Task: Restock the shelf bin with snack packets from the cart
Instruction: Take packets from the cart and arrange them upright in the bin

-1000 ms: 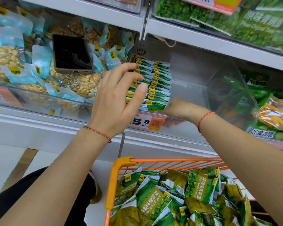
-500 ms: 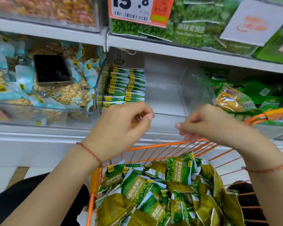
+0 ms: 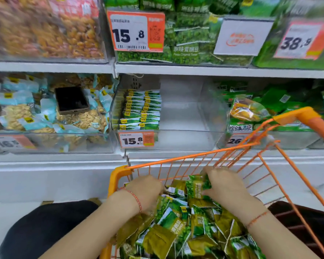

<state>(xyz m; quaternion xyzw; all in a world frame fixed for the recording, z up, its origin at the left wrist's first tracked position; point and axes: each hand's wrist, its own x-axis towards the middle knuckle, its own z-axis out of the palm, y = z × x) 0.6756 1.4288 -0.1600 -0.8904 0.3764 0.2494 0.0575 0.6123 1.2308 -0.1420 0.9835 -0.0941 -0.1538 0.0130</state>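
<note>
The packets (image 3: 176, 227) lie heaped in my cart (image 3: 120, 174), green and olive, tumbled every way with no common direction. One packet (image 3: 195, 186) stands out at the far end of the heap: it is upright, its long axis running up and down, printed face toward me, and my right hand (image 3: 224, 186) grips it, fingers curled over its top edge and thumb against its right side. My left hand (image 3: 146, 191) is plunged knuckles-up into the heap near the cart's left corner; its fingers are buried among the packets, so I cannot tell whether they hold anything. Both forearms reach forward and down from the bottom of the view, each wrist with a thin red cord bracelet (image 3: 137, 200).

Above the cart's far rim sits the clear bin (image 3: 185, 135) on the middle shelf. A tidy stack of the same green packets (image 3: 141, 109) fills its left side, lying flat with their long edges running left to right; the right part of the bin is bare. A price tag (image 3: 137, 139) reading 15.8 hangs on its front. In the bin to the left, a dark phone (image 3: 71, 100) lies face up on bags of nuts. The bin to the right holds other green bags, blurred.
</note>
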